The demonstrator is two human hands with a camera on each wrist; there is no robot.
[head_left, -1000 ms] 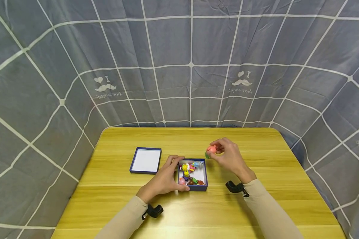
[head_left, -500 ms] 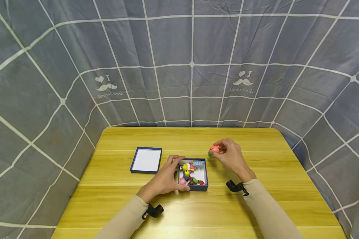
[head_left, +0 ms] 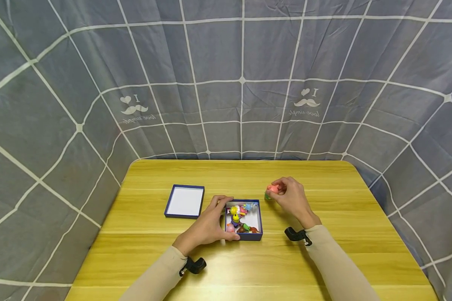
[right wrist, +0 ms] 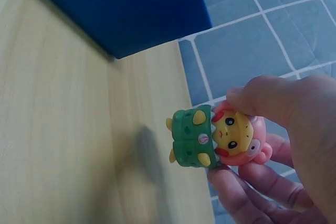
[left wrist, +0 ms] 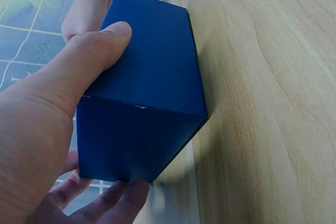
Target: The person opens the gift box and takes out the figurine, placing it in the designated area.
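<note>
In the head view the left hand (head_left: 208, 225) grips the left side of a dark blue open box (head_left: 250, 237); several small toy figures (head_left: 235, 210) lie inside. The left wrist view shows the thumb of the left hand (left wrist: 79, 66) on one face of the box (left wrist: 152, 51) and fingers at another. To the right of the box, the right hand (head_left: 294, 200) pinches a pink and green figure (head_left: 273, 189) above the table. Seen from the right wrist, thumb and fingers hold the figure (right wrist: 233, 134) by its pink hood, its yellow face and green base showing.
A blue-edged lid or tray with a white inside (head_left: 185, 202) lies left of the box on the wooden table (head_left: 226, 267). A grey curtain with white grid lines (head_left: 218, 50) surrounds the table's back and sides.
The right hand has moved slightly right and down with the pink and green figure, farther from the box. The left hand has kept its grip on the box.
</note>
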